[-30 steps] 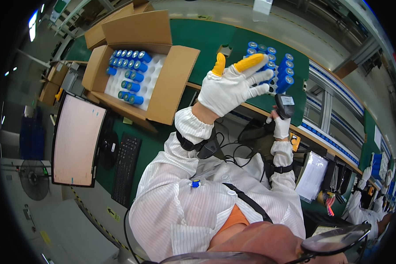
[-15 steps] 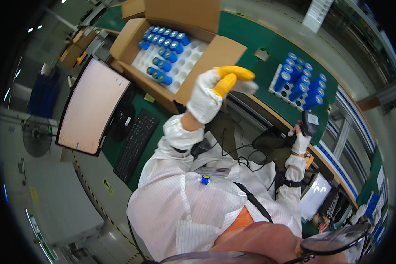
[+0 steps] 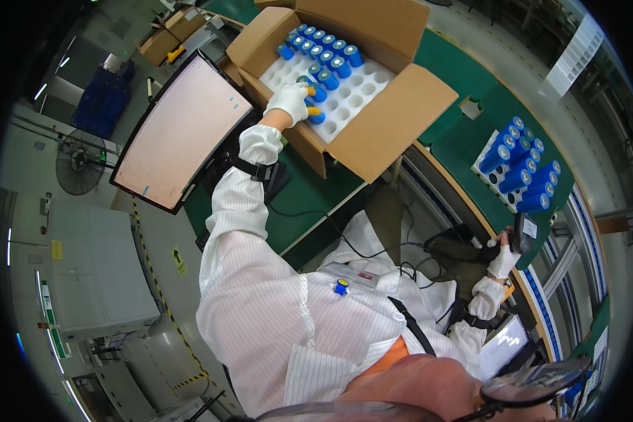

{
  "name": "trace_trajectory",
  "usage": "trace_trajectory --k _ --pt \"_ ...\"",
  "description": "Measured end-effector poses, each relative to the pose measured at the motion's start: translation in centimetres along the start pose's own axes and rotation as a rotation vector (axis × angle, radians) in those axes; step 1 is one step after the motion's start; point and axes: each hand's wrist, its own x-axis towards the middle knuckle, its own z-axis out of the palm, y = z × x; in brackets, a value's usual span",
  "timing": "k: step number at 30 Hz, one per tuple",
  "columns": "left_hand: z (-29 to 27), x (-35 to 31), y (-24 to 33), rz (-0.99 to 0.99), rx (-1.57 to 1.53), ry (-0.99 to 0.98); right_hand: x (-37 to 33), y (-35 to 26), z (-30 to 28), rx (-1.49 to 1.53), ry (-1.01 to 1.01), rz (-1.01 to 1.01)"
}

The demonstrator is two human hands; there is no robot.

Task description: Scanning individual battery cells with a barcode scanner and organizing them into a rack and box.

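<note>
My left hand (image 3: pixel 287 105), in a white glove with yellow fingertips, reaches into an open cardboard box (image 3: pixel 394 119). Its fingers are closed around a blue battery cell (image 3: pixel 317 118) at the near end of the rows; the palm and glove partly hide that cell and its neighbours. Several more blue cylindrical cells stand upright in the white holed tray (image 3: pixel 362 89) inside the box. Off to the right, my right hand (image 3: pixel 503 260), gloved with bare fingertips, holds a black handheld scanner (image 3: pixel 523 233) with a white label at the bench edge.
A second white holed tray (image 3: pixel 494 177) carries several upright blue cells on the green bench (image 3: pixel 443 144) at right. Left of the box stands a monitor (image 3: pixel 183 130). A black cable (image 3: pixel 330 219) crosses in front of my body. Metal rails (image 3: pixel 559 260) run beyond the bench's right edge.
My left hand has gone from mid-air in front of the box, fingers curved, leftward into the box and onto the cells. The view has shifted; my right hand still holds the scanner.
</note>
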Motion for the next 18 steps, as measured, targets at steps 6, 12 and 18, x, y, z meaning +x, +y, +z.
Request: trace_trajectory --k 6,12,18 --pt "0.9 0.7 1.2 -0.073 0.274 -0.225 -0.2 -1.4 0.6 -0.021 -0.040 0.014" --pt "3.2 1.8 0.1 -0.008 0.254 -0.199 -0.2 -0.5 0.2 -0.062 -0.027 0.052" --pt "2.3 1.4 -0.6 -0.041 0.012 -0.123 -0.4 -0.8 0.5 -0.021 -0.051 0.065"
